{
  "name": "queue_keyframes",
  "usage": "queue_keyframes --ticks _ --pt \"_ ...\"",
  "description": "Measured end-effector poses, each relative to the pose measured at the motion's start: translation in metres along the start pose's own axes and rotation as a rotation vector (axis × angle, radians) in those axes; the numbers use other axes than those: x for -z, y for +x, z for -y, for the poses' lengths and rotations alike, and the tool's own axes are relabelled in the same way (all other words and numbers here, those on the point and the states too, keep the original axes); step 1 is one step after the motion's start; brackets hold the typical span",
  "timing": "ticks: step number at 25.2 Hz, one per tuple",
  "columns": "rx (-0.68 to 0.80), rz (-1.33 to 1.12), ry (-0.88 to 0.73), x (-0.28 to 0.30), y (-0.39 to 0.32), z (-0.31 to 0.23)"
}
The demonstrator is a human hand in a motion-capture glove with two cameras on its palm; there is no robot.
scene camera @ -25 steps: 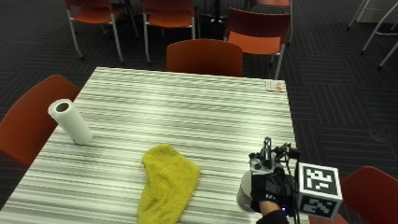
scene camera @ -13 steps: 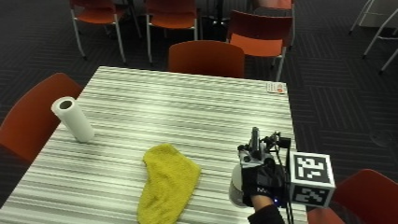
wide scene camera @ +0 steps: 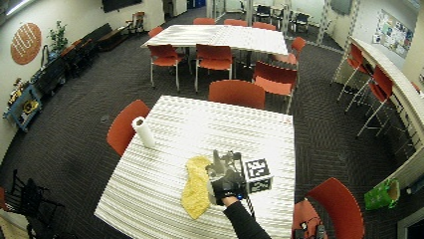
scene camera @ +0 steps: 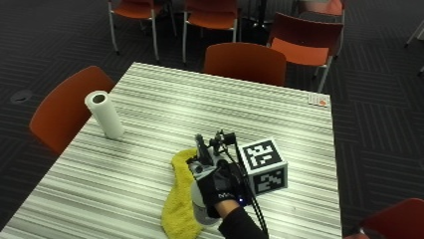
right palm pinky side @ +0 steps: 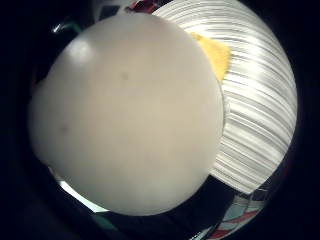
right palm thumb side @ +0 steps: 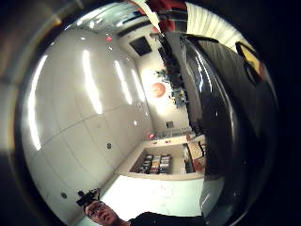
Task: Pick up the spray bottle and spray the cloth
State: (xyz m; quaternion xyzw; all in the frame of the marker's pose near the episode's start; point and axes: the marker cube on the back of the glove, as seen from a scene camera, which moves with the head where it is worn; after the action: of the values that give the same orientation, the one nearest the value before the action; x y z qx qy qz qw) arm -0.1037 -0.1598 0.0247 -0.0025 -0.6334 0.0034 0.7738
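A paper towel roll (scene camera: 105, 114) is standing at about nine o'clock on the striped surface (scene camera: 199, 99), well apart from everything else. Nobody is touching it.

Going right, the yellow cloth (scene camera: 177, 206) is lying near the front edge, at about six o'clock. It is stretched out long and a bit bunched up.

Just to the right of the cloth is the gloved right hand (scene camera: 218, 186). Its fingers (scene camera: 211, 183) are curling round the spray bottle (scene camera: 202, 211), so the hand is holding it. A second ago the bottle was out at about four o'clock, apart from the cloth. Now the hand is carrying it over, and the bottle is sitting right at the cloth's edge, maybe above it. I cannot tell if it is touching the cloth. The bottle's pale round body is filling one palm view (right palm pinky side: 125, 115), so it is close against the palm.

I think the picking up is done. The spraying is what is left.
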Motion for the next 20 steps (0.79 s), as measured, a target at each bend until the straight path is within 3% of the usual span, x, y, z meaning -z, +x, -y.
queue_keyframes --ticks 5,9,20 --pt "-0.03 -0.057 -0.049 -0.007 0.011 0.017" --pt "-0.153 -0.151 -0.083 -0.003 0.029 0.032" --pt "-0.786 -0.539 -0.397 0.032 0.126 0.045"
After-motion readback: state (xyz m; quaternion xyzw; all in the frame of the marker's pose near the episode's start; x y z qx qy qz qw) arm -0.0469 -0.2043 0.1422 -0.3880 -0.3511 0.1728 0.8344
